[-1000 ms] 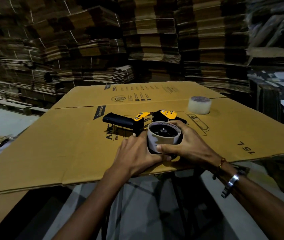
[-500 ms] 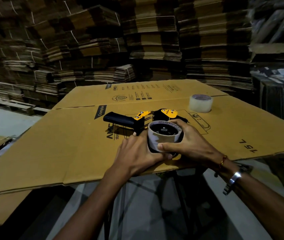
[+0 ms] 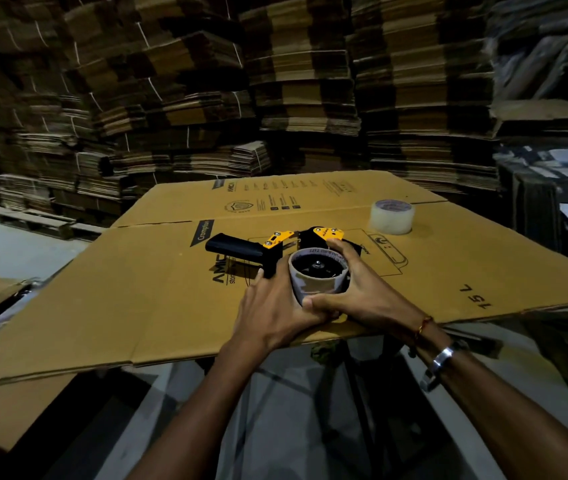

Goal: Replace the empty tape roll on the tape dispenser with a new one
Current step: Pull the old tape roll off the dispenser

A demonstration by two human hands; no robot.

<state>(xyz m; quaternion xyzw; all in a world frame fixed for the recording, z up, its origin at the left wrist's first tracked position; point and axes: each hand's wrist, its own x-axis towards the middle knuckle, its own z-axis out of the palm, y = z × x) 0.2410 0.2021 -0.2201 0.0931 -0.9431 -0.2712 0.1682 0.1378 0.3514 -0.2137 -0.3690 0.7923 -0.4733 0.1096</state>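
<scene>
A: Report the condition of the tape dispenser (image 3: 275,245).

B: It lies flat on the cardboard sheet (image 3: 137,289) that covers the counter. Black body and handle, orange-yellow plates fixed with small screws. The handle points left. The empty tape roll (image 3: 317,284) sits on the spool end nearest me: a bare grey-brown cardboard core, cylindrical, matte, with scuffed patches. The black hub and a bright centre screw show through its open top.

A: Hand positions?

B: The right hand (image 3: 362,296) wraps the core; fingers curl round its far and right side, and the thumb presses its near wall. The left hand (image 3: 275,306) lies against the left of the core and the dispenser frame, fingers reaching forward toward the handle base. Its thumb is hidden under the right thumb, so I cannot tell whether it grips anything.

A: Location of the replacement?

B: The new tape roll (image 3: 392,217) stands on its flat side at the back right of the sheet, well apart from the dispenser. Translucent, glossy, milky-white.

A: Surroundings?

B: Stacks of flattened cartons (image 3: 293,81) fill the background. A metal bangle (image 3: 440,362) and a thin thread sit on the right wrist.

A: Difference from half a second ago?

B: Minimal. Both hands keep the same hold, and the core remains seated on the hub. Only the viewpoint has shifted slightly.
</scene>
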